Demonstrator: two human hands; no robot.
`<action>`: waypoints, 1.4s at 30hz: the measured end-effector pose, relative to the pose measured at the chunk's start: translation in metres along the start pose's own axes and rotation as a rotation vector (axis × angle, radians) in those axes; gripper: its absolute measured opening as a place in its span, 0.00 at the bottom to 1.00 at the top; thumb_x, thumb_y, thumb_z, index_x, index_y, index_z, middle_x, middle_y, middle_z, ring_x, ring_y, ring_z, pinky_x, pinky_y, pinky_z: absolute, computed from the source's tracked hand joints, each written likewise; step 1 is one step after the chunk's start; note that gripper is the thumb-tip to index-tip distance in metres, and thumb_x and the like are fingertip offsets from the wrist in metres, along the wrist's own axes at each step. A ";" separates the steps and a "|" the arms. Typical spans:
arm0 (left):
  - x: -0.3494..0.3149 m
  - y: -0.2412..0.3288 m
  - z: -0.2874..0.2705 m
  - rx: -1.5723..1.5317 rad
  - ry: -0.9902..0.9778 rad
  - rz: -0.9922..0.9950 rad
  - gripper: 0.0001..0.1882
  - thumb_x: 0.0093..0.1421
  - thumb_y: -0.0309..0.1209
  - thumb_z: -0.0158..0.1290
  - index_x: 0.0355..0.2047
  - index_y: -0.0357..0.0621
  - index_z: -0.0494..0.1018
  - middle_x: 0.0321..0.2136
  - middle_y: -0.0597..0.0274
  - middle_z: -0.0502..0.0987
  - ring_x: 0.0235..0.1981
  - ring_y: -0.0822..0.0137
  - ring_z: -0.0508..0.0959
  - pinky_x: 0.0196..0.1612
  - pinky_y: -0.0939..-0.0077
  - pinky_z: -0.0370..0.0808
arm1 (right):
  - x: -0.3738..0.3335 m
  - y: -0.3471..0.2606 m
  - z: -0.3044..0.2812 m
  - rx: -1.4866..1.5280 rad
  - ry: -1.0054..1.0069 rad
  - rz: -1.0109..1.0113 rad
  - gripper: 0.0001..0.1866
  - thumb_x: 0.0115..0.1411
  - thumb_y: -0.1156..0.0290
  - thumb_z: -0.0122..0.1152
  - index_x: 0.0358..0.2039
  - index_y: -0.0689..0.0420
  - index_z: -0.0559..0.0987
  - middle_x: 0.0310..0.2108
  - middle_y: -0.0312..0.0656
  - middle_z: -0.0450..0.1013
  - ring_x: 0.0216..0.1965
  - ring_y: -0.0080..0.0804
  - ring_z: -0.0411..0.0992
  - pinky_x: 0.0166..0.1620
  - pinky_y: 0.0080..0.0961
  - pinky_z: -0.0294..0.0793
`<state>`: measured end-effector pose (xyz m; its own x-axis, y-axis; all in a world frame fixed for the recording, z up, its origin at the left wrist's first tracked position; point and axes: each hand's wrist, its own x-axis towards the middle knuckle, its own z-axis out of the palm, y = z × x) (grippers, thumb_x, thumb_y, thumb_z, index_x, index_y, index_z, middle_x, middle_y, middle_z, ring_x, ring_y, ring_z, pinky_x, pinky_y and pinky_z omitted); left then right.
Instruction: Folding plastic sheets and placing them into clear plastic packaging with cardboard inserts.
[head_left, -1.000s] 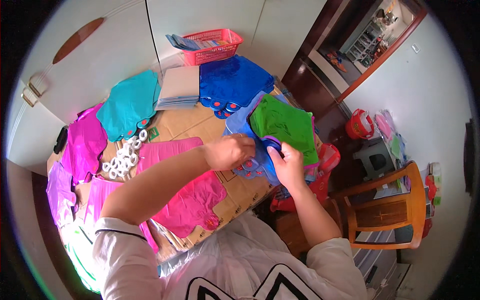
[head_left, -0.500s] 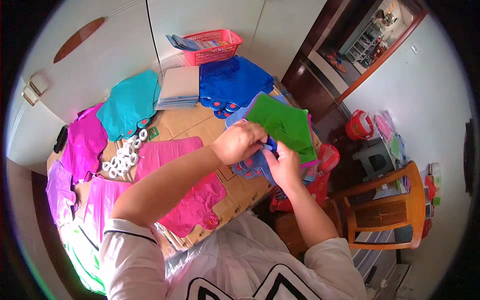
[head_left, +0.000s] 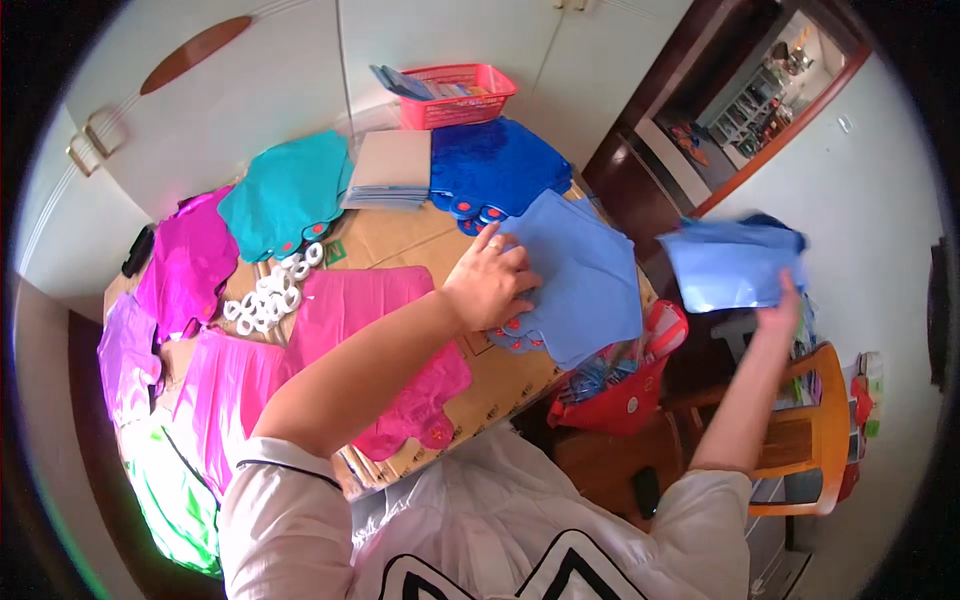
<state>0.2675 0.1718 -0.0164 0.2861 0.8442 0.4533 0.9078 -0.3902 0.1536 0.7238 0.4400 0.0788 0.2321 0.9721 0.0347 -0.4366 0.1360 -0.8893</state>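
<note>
Light-blue packet (head_left: pixel 735 270) is off the table, out to the right, well apart from the light-blue stack (head_left: pixel 590 285). Right hand (head_left: pixel 780 308) has it by the near right corner, thumb and fingers closed; blurred, so exact finger placement can't be told. Darker blue layer (head_left: pixel 778 222) shows along its far edge. Left hand (head_left: pixel 490 282) is on the stack's left edge, fingers bent and slightly spread; can't tell if it pinches a sheet or only rests there. Dark-blue sheets (head_left: pixel 500 165) lie just beyond the stack, white rings (head_left: pixel 265 302) farther left on the cardboard (head_left: pixel 385 235).

Handling, my guess: packet light, thin, soft, floppy; glossy face probably slippery; creases more likely than breakage. Best hold: thumb on top, fingers under, well in from the edge; a corner-only pinch may let the far side droop.
</note>
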 end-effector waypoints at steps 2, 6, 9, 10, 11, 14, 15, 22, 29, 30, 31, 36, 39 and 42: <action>-0.003 0.000 -0.006 0.059 -0.051 -0.086 0.19 0.50 0.48 0.60 0.41 0.56 0.80 0.42 0.60 0.73 0.56 0.54 0.65 0.65 0.50 0.52 | -0.033 -0.025 0.047 -0.142 -0.026 -0.070 0.19 0.61 0.71 0.59 0.51 0.61 0.73 0.46 0.43 0.75 0.46 0.37 0.74 0.50 0.37 0.74; -0.019 -0.004 -0.025 -0.253 0.136 -0.415 0.21 0.59 0.46 0.55 0.46 0.46 0.76 0.47 0.56 0.73 0.54 0.58 0.69 0.63 0.61 0.59 | -0.165 -0.009 0.150 -0.317 -0.393 -0.512 0.14 0.60 0.69 0.63 0.44 0.62 0.76 0.41 0.37 0.76 0.37 0.24 0.74 0.41 0.23 0.73; -0.061 -0.018 -0.058 -0.716 0.507 -0.890 0.20 0.63 0.41 0.51 0.49 0.40 0.74 0.46 0.54 0.75 0.49 0.61 0.73 0.57 0.70 0.65 | -0.274 0.039 0.191 -0.448 -0.788 -0.620 0.08 0.62 0.75 0.58 0.41 0.63 0.77 0.37 0.41 0.78 0.34 0.23 0.75 0.41 0.22 0.75; -0.093 -0.020 -0.079 -0.728 0.641 -0.965 0.19 0.63 0.38 0.50 0.49 0.38 0.74 0.43 0.53 0.77 0.45 0.60 0.75 0.52 0.71 0.69 | -0.310 0.059 0.205 -0.425 -0.976 -0.704 0.10 0.58 0.81 0.59 0.41 0.61 0.77 0.38 0.41 0.78 0.34 0.23 0.75 0.40 0.21 0.75; -0.119 -0.007 -0.105 -0.743 0.682 -1.000 0.19 0.63 0.35 0.49 0.50 0.37 0.73 0.42 0.55 0.77 0.45 0.64 0.75 0.52 0.73 0.69 | -0.331 0.074 0.207 -0.519 -1.190 -0.785 0.17 0.48 0.87 0.58 0.40 0.58 0.78 0.37 0.43 0.78 0.33 0.29 0.77 0.40 0.24 0.76; -0.209 0.051 -0.161 -0.741 0.849 -1.107 0.18 0.63 0.30 0.50 0.52 0.37 0.70 0.41 0.60 0.76 0.45 0.70 0.74 0.51 0.77 0.68 | -0.383 0.146 0.213 -0.416 -1.570 -0.976 0.21 0.38 0.86 0.57 0.37 0.59 0.77 0.38 0.46 0.78 0.40 0.44 0.77 0.45 0.36 0.77; -0.235 0.073 -0.169 -0.701 0.865 -1.126 0.17 0.63 0.29 0.50 0.51 0.37 0.70 0.41 0.61 0.76 0.43 0.72 0.74 0.49 0.79 0.68 | -0.394 0.161 0.207 -0.483 -1.657 -1.025 0.20 0.38 0.85 0.58 0.36 0.59 0.77 0.37 0.45 0.78 0.39 0.43 0.78 0.45 0.35 0.78; -0.316 0.215 -0.130 -1.159 0.696 -1.024 0.09 0.62 0.22 0.50 0.42 0.36 0.75 0.37 0.64 0.77 0.38 0.73 0.75 0.43 0.79 0.72 | -0.407 0.186 0.184 -0.555 -1.822 -0.933 0.15 0.41 0.75 0.67 0.33 0.55 0.76 0.40 0.40 0.74 0.44 0.39 0.72 0.48 0.35 0.72; -0.295 0.228 -0.025 -1.746 0.440 -1.180 0.11 0.66 0.29 0.49 0.46 0.37 0.73 0.40 0.62 0.78 0.43 0.71 0.77 0.50 0.75 0.72 | -0.408 0.185 0.188 -0.653 -1.849 -0.763 0.13 0.45 0.70 0.71 0.31 0.57 0.77 0.37 0.40 0.69 0.39 0.40 0.69 0.46 0.35 0.69; -0.289 0.222 -0.017 -1.868 0.497 -1.161 0.12 0.67 0.30 0.47 0.47 0.37 0.73 0.40 0.60 0.78 0.44 0.68 0.77 0.51 0.72 0.71 | -0.405 0.190 0.185 -0.654 -1.841 -0.714 0.12 0.45 0.70 0.70 0.30 0.57 0.77 0.35 0.40 0.70 0.38 0.39 0.70 0.45 0.34 0.69; -0.288 0.217 -0.009 -1.954 0.492 -1.093 0.20 0.67 0.38 0.47 0.54 0.40 0.68 0.46 0.59 0.76 0.49 0.66 0.74 0.55 0.70 0.68 | -0.406 0.191 0.184 -0.648 -1.839 -0.666 0.11 0.46 0.71 0.69 0.30 0.58 0.78 0.34 0.41 0.71 0.37 0.39 0.71 0.44 0.33 0.70; -0.252 0.221 -0.012 -2.469 0.584 -0.653 0.43 0.57 0.58 0.54 0.63 0.45 0.56 0.60 0.55 0.64 0.60 0.59 0.65 0.61 0.62 0.61 | -0.428 0.136 0.160 -0.684 -1.958 -0.605 0.16 0.49 0.61 0.69 0.35 0.57 0.80 0.32 0.38 0.75 0.36 0.37 0.72 0.48 0.35 0.67; -0.248 0.222 -0.011 -2.612 0.616 -0.455 0.45 0.54 0.57 0.57 0.63 0.43 0.56 0.59 0.54 0.64 0.58 0.59 0.67 0.60 0.60 0.63 | -0.434 0.122 0.134 -0.663 -2.084 -0.736 0.25 0.47 0.51 0.69 0.40 0.55 0.80 0.33 0.38 0.74 0.38 0.37 0.71 0.54 0.42 0.62; -0.245 0.228 -0.015 -2.519 0.623 -0.601 0.45 0.54 0.56 0.57 0.63 0.43 0.56 0.58 0.52 0.65 0.57 0.57 0.67 0.60 0.57 0.64 | -0.433 0.127 0.117 -0.595 -2.083 -0.797 0.29 0.47 0.48 0.68 0.43 0.56 0.79 0.35 0.39 0.73 0.39 0.39 0.69 0.56 0.46 0.61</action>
<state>0.3999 -0.1294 -0.0793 -0.1536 0.9878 0.0236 -0.9660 -0.1552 0.2067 0.4665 0.0585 0.0042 -0.8987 -0.3707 0.2342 -0.4380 0.7837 -0.4404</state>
